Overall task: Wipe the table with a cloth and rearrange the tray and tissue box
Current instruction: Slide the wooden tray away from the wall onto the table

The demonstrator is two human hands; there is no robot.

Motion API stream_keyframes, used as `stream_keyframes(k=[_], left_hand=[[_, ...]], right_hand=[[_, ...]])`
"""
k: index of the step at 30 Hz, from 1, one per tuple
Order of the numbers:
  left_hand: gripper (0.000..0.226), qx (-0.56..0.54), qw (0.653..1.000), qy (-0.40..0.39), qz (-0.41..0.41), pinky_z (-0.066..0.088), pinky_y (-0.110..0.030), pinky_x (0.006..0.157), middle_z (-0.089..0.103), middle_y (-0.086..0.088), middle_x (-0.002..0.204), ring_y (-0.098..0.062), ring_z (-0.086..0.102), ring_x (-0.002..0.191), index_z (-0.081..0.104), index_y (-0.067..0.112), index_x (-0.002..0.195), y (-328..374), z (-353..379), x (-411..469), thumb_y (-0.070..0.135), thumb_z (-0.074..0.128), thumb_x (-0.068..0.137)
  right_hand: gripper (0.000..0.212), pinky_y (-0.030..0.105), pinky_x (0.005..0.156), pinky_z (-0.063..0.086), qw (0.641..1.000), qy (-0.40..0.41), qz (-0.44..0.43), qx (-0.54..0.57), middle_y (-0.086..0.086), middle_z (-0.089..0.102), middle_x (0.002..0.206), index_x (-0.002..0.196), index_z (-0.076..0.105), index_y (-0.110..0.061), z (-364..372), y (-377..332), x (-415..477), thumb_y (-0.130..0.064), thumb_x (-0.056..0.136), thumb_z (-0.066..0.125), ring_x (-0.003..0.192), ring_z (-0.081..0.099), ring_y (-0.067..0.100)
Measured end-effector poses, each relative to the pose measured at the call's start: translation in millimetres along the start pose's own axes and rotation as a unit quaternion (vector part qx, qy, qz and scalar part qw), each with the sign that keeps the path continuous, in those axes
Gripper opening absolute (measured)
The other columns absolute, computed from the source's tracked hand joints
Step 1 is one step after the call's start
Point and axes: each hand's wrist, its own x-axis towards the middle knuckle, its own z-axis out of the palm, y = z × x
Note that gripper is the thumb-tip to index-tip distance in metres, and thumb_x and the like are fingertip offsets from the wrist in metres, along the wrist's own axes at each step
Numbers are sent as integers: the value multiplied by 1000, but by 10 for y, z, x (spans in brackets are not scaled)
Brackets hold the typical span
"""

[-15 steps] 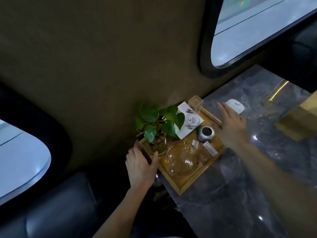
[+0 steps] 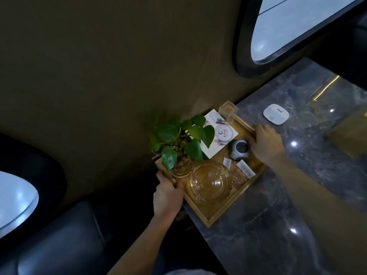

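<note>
A wooden tray (image 2: 222, 215) sits at the corner of the dark marble table (image 2: 278, 225), against the wall. It carries a green potted plant (image 2: 178, 143), a glass teapot (image 2: 209, 183), a white card (image 2: 222, 133), a small grey round device (image 2: 239, 149), a clear square cup (image 2: 228, 111) and some sachets (image 2: 241, 172). My left hand (image 2: 168, 197) grips the tray's left edge beside the plant. My right hand (image 2: 266, 143) holds the tray's right rim near the grey device. No cloth or tissue box is clearly seen.
A white flat square gadget (image 2: 276, 114) lies on the table beyond my right hand. A tan box-like shape (image 2: 349, 133) shows dimly at the right edge. A dark seat (image 2: 59, 245) lies below left. Oval windows (image 2: 297, 26) pierce the wall.
My left hand has closed its fingers onto the tray's left edge. My right hand has come down onto the tray's right rim, uncovering the white gadget.
</note>
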Motion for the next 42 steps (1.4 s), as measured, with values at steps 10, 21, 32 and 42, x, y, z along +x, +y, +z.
stream_keyframes(k=[10,21,32,42], left_hand=[[33,9,1000,-29,3,58,-53,68,68,-17,92,-38,68,74,23,27,117,-68,97,57,37,38,90],[32,-8,999,-39,14,40,-23,34,65,-20,65,-20,53,35,32,4,121,-58,104,100,21,37,94],[27,16,992,-35,117,40,-27,37,60,-9,57,-19,52,37,39,4,109,113,-11,96,24,42,91],[24,47,977,-98,181,53,-37,43,65,-17,61,-27,58,36,28,19,110,429,420,-313,24,42,91]], right_hand=[[29,48,90,39,997,8,29,77,20,56,106,105,58,-6,108,171,160,-31,92,49,104,50,36],[26,44,81,40,998,53,-5,37,25,57,99,93,54,3,206,154,268,-21,95,43,94,51,37],[30,40,81,31,990,128,20,62,31,56,104,92,53,10,-37,412,58,-18,95,43,102,49,41],[29,41,84,33,979,170,103,41,31,58,102,92,56,10,-292,1220,-589,-17,95,45,100,51,42]])
